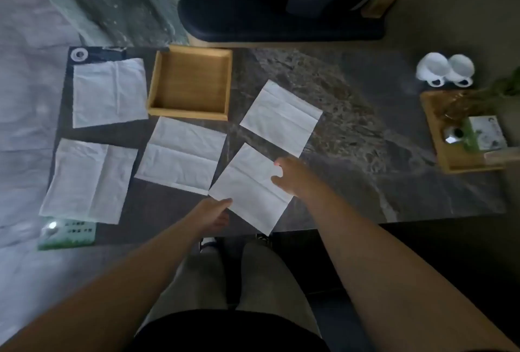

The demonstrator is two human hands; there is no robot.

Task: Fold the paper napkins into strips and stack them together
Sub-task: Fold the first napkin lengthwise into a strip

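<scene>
Several white paper napkins lie unfolded and flat on the dark marble table. The nearest napkin [250, 185] sits at the front edge, turned like a diamond. My left hand [213, 211] pinches its near left corner. My right hand [292, 177] rests on its right edge, thumb and fingers at the paper. Another napkin [281, 116] lies just beyond it, one [183, 151] to the left of centre, and two more [108, 92] [90, 180] at the far left.
An open wooden tray [157, 81] stands behind the napkins. Two white cups [444, 68] and a wooden board [455, 157] with small items occupy the right end. A green tissue pack [67, 234] lies at the front left corner. My knees show below the table edge.
</scene>
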